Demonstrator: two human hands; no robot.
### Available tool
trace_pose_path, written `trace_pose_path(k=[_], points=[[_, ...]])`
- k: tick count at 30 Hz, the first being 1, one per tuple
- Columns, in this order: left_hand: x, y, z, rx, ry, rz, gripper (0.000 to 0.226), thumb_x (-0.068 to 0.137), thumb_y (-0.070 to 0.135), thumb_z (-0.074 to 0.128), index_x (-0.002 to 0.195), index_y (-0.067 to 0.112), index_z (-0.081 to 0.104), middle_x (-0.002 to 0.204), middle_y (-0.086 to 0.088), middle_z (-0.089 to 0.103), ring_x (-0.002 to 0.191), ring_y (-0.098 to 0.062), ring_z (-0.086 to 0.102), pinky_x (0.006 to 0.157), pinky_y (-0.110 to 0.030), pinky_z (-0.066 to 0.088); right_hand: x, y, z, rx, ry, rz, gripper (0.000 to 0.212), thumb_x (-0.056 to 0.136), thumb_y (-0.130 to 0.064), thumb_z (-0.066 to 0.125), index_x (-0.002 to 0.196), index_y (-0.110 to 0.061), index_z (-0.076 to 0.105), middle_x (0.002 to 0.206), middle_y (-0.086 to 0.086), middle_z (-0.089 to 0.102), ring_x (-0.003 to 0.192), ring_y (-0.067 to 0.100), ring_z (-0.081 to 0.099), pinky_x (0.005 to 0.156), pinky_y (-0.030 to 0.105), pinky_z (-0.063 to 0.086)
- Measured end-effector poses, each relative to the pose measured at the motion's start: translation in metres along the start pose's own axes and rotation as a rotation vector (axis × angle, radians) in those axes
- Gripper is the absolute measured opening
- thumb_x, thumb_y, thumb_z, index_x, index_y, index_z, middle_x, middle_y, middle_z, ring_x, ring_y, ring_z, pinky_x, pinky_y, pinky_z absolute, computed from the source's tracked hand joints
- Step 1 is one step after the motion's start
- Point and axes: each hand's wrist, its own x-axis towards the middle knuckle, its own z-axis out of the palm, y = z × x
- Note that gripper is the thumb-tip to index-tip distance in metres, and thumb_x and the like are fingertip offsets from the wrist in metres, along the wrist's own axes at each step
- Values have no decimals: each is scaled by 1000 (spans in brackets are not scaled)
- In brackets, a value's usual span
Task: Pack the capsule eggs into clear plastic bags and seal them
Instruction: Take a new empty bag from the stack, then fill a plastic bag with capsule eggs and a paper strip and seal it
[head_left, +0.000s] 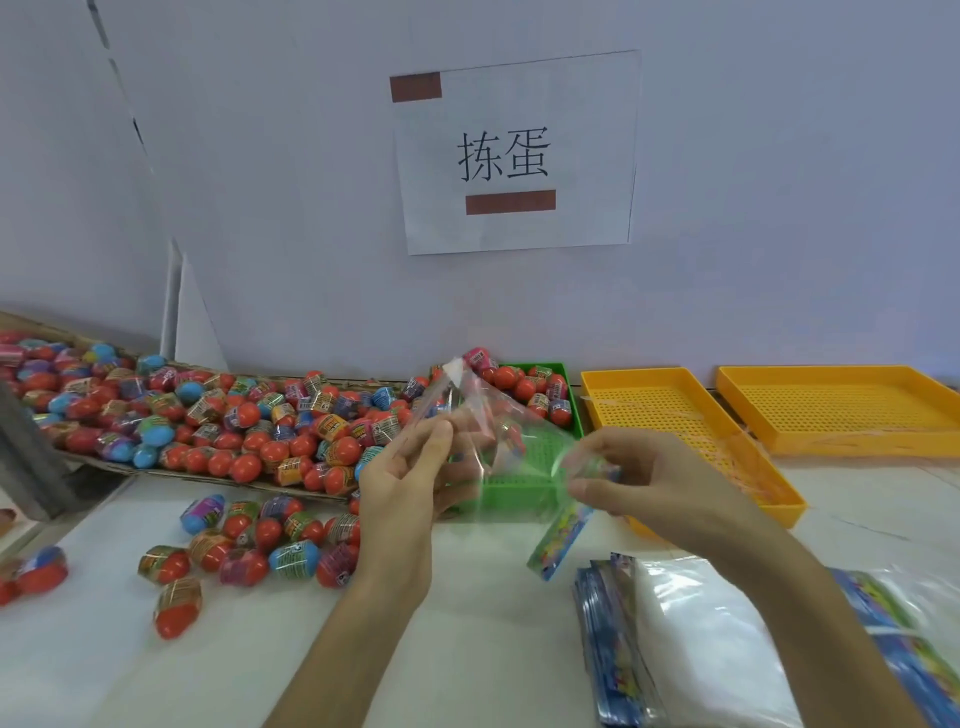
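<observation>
I hold a clear plastic bag (493, 426) above the table between both hands. My left hand (410, 467) pinches its left edge with thumb and fingers. My right hand (628, 478) pinches the bag's right end together with a colourful printed card (558, 540) that hangs down from it. No egg shows inside the bag. A large heap of red, blue and pink capsule eggs (218, 421) fills a flat cardboard tray at the left. Several loose eggs (260, 540) lie on the white table in front of it.
A green perforated tray (571, 410) behind the bag holds a few eggs. Two yellow perforated trays (670, 410) (841, 405) stand at the right. A stack of printed cards (613, 639) and clear bags (711, 644) lies at lower right. A paper sign (514, 156) hangs on the wall.
</observation>
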Motion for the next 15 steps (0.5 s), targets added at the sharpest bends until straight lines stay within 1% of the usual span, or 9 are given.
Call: trace_pose_path(k=[1,2,3,5,8,10,12,13,15], points=[[0,0,0,11,7,-4,17,92,22,65,92,14,80,89,-13,77,62,-18,68,54,-27,56,1,1,2,-32,30,-22,26,84,-29,79,106,-40,70,107,-14,70,95,0,66,80,22,50],[0,0,0,24,-6,-8,19,87,25,67,95,12,79,86,-13,76,60,-17,67,53,-28,56,1,-1,4,-22,86,-66,35,84,-30,79,113,-43,65,112,-18,68,101,-5,63,84,21,49],[0,-1,0,32,-35,-18,23,84,27,69,96,11,79,83,-12,75,57,-16,65,52,-28,55,1,-5,7,19,141,-123,38,85,-30,78,116,-45,63,114,-22,67,107,-7,61,87,22,49],[-2,-2,2,46,-105,-40,23,80,29,70,90,12,80,75,-7,73,53,-13,62,50,-26,54,0,-10,12,66,206,-265,35,89,-25,75,115,-45,64,117,-26,66,114,-5,59,90,23,49],[-5,-2,4,101,-190,-47,20,77,31,72,82,15,81,69,-4,70,47,-11,57,45,-24,50,-2,-15,20,11,235,-423,33,90,-23,69,114,-46,66,118,-25,64,115,1,59,85,17,50],[-5,-2,4,124,-235,-21,20,74,33,74,81,16,81,73,-6,72,43,-13,54,42,-24,48,-3,-16,27,-37,251,-470,44,89,-22,69,126,-43,61,126,-26,58,116,3,58,84,16,50],[-6,0,3,166,-258,33,21,73,35,77,80,16,81,77,-9,74,40,-16,52,42,-25,48,-4,-15,32,-78,259,-473,63,89,-17,74,142,-40,48,135,-26,49,118,1,54,86,12,48],[-6,1,4,207,-263,70,20,74,34,77,79,15,80,75,-10,74,40,-18,51,42,-26,48,-4,-15,33,-90,255,-469,70,88,-15,76,145,-39,44,135,-26,48,118,-1,53,87,10,45],[-7,1,3,288,-275,150,17,77,31,78,75,14,77,66,-11,69,40,-19,51,43,-29,48,-4,-14,33,-119,247,-475,71,85,-9,78,145,-34,47,127,-23,55,110,-4,54,86,6,41]])
